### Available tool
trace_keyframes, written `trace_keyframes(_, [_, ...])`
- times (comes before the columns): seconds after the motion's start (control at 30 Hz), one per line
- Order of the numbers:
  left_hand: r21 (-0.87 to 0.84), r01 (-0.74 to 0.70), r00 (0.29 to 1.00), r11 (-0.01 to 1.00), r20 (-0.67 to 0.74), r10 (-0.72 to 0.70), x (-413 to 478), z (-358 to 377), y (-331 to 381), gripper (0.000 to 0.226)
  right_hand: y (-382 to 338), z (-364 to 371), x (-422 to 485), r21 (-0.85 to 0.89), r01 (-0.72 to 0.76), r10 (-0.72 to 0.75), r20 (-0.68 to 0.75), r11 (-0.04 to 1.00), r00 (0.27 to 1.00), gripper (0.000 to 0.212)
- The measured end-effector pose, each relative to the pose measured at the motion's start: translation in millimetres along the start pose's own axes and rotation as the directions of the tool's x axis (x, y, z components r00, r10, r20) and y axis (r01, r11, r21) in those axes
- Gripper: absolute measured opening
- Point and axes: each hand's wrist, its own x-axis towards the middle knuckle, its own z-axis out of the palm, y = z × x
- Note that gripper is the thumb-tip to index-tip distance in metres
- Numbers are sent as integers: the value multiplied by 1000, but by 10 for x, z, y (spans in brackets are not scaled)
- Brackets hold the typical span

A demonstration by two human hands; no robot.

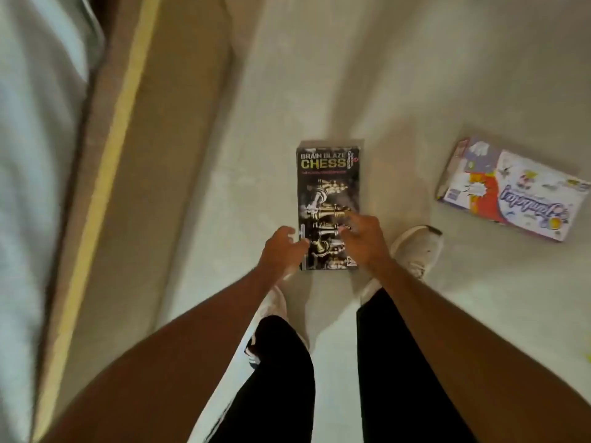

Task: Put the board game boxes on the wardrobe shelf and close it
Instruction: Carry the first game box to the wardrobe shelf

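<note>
Both hands, left hand and right hand, fingers spread open, flank the chess box near edge; bare floor surrounds it, colourful box well apart.

glossy cardboard chess box, smooth matt floor

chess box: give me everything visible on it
The chess box is a dark, glossy rectangular carton lying flat on the pale floor, long axis pointing away from the person. Yellow "CHESS" lettering sits at its far end, above photos of gold and silver pieces. The left hand reaches its near-left edge; the right hand overlaps its near-right corner. Firm grip unclear.
</note>
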Motion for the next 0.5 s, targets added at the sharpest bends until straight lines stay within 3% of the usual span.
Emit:
trace_keyframes(0.1, [-120,17,1000,993,-10,-19,629,259,88,68,432,210,619,-1,-132,132,4,991,991,42])
trace_keyframes(0.23, [-221,14,1000,975,-20,-19,1026,400,270,79,534,272,905,97,-92,94,-15,991,995,44])
trace_keyframes(0.33, [-261,16,999,965,-28,-24,791,191,618,73,53,-51,795,88,1,5,-61,996,998,35])
trace_keyframes(0.5, [-338,-116,993,934,-59,102,-289,-454,1462,56,-1010,-1053,300,179,182,-179,-35,967,983,44])
